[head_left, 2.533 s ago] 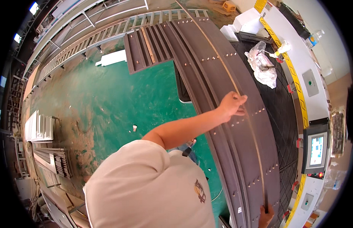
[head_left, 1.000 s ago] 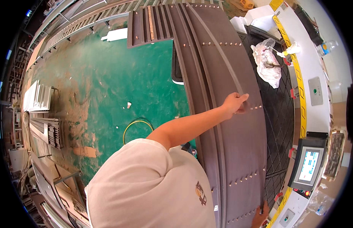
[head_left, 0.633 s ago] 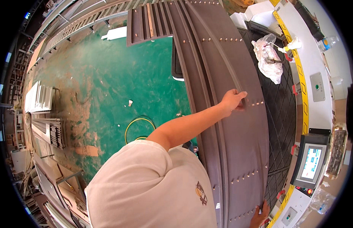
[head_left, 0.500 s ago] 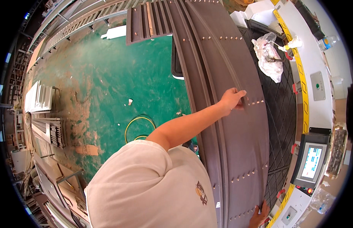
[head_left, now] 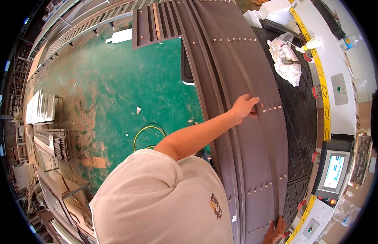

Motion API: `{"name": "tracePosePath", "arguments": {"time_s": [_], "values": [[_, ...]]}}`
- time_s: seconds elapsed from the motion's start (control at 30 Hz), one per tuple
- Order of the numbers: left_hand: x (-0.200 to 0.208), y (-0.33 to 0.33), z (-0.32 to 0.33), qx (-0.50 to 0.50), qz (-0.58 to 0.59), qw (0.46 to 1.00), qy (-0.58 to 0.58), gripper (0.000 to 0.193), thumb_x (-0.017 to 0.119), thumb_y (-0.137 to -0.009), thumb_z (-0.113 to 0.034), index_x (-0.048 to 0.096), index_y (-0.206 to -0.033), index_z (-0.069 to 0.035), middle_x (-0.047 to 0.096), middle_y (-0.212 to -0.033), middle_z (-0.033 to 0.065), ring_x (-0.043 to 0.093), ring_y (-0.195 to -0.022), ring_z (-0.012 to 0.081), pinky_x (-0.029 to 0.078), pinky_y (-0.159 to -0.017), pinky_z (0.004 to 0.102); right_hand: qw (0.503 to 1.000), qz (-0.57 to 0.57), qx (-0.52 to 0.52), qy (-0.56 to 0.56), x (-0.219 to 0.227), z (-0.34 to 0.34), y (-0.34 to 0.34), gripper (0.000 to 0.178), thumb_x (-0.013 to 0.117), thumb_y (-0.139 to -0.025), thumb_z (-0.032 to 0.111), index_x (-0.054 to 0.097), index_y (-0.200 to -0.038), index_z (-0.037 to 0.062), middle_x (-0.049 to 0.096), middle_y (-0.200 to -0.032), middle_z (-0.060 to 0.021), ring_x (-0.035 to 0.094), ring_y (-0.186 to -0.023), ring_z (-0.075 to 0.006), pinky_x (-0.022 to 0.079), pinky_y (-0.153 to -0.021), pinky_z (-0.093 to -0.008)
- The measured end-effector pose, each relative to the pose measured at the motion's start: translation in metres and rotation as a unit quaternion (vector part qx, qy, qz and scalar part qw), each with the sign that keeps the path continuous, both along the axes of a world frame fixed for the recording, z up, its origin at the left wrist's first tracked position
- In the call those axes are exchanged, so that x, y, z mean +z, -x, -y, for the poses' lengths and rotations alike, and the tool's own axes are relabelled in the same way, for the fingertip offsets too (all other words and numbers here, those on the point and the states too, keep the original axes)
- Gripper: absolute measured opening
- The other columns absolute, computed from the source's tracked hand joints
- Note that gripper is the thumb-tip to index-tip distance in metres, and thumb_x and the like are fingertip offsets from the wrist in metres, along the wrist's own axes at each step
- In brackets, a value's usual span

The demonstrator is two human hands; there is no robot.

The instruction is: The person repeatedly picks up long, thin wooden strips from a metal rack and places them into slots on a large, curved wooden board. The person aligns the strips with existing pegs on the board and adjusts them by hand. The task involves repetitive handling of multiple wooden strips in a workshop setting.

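Observation:
A long, thin brown strip (head_left: 244, 76) runs lengthwise over a wide brown panel (head_left: 262, 142). Several rows of small pale dowels (head_left: 272, 108) stick up from the panel. My left hand (head_left: 244, 109) is closed around the strip near the middle, beside one dowel row. Low in the picture, my right hand (head_left: 274, 231) is curled at the strip's near end, by the panel's right edge; its fingers are partly hidden. Further narrow brown boards (head_left: 219, 122) lie along the panel's left side.
Slatted brown pieces (head_left: 166, 22) lie at the far left end. Right of the panel are a black mat (head_left: 300, 134), a crumpled plastic bag (head_left: 284, 61) and a white machine rail with a control screen (head_left: 333, 171). A yellow hose (head_left: 146, 128) loops on the green floor (head_left: 128, 89).
The strip near my left hand was blurred and now shows sharply, lying a little further left across the panel. Both hands keep their grip and have barely moved.

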State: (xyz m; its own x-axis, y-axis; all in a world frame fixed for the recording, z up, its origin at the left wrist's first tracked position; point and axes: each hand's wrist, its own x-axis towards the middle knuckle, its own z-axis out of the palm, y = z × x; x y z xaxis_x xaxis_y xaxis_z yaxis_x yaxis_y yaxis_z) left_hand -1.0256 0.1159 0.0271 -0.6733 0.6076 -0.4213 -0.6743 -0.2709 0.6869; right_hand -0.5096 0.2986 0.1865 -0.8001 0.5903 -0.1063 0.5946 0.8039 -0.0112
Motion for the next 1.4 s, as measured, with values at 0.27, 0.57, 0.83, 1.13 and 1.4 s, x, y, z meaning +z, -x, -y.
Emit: {"name": "tracePosePath", "arguments": {"time_s": [0.27, 0.57, 0.83, 1.13, 1.4], "values": [[-0.015, -0.002, 0.019, -0.028, -0.002, 1.0, 0.002, 0.033, 0.056, -0.101, -0.029, 0.054, -0.118, -0.001, 0.069, -0.112, 0.0113, 0.069, -0.101, 0.0244, 0.057, -0.09, 0.0398, 0.998, 0.055, 0.03, 0.003, -0.007, 0.023, -0.001, 0.041, 0.07, -0.092, 0.029, 0.068, -0.128, 0.0103, 0.069, -0.11, -0.0208, 0.062, -0.111, -0.0384, 0.046, -0.1, -0.0507], [-0.018, 0.063, 0.059, -0.117, -0.181, 0.928, 0.304, 0.045, 0.064, -0.097, -0.039, 0.066, -0.096, 0.006, 0.072, -0.086, 0.012, 0.07, -0.062, 0.021, 0.059, -0.065, 0.0351, 0.998, -0.03, 0.009, 0.06, -0.094, 0.018, -0.041, 0.038, 0.075, -0.083, 0.013, 0.063, -0.118, 0.0033, 0.059, -0.096, -0.0147, 0.059, -0.084, -0.0368, 0.047, -0.072, -0.0471], [-0.097, 0.285, 0.091, 0.178, -0.613, 0.572, 0.515, 0.039, 0.064, -0.092, -0.034, 0.063, -0.123, -0.009, 0.058, -0.134, 0.0134, 0.055, -0.127, 0.0315, 0.049, -0.1, 0.0464, 0.998, -0.018, -0.023, 0.063, -0.145, 0.024, -0.032, 0.035, 0.073, -0.086, 0.017, 0.063, -0.117, 0.0056, 0.062, -0.099, -0.0163, 0.06, -0.09, -0.0397, 0.047, -0.075, -0.0508], [-0.145, 0.393, 0.113, -0.047, -0.654, 0.491, 0.573, 0.043, 0.05, -0.101, -0.033, 0.052, -0.139, -0.015, 0.04, -0.154, 0.0055, 0.043, -0.139, 0.0304, 0.046, -0.105, 0.051, 0.998, 0.027, -0.043, 0.036, -0.172, 0.025, -0.025, 0.032, 0.069, -0.091, 0.022, 0.063, -0.118, 0.0048, 0.066, -0.106, -0.0174, 0.062, -0.095, -0.0401, 0.048, -0.081, -0.051], [-0.133, 0.384, 0.12, -0.05, -0.614, 0.523, 0.589, 0.05, 0.046, -0.104, -0.041, 0.049, -0.146, -0.015, 0.039, -0.159, 0.0056, 0.04, -0.143, 0.0275, 0.04, -0.113, 0.045, 0.994, 0.074, -0.07, 0.032, -0.183, 0.024, -0.01, 0.032, 0.067, -0.093, 0.025, 0.065, -0.119, 0.0061, 0.068, -0.104, -0.0166, 0.063, -0.096, -0.0395, 0.049, -0.081, -0.0501]]}}
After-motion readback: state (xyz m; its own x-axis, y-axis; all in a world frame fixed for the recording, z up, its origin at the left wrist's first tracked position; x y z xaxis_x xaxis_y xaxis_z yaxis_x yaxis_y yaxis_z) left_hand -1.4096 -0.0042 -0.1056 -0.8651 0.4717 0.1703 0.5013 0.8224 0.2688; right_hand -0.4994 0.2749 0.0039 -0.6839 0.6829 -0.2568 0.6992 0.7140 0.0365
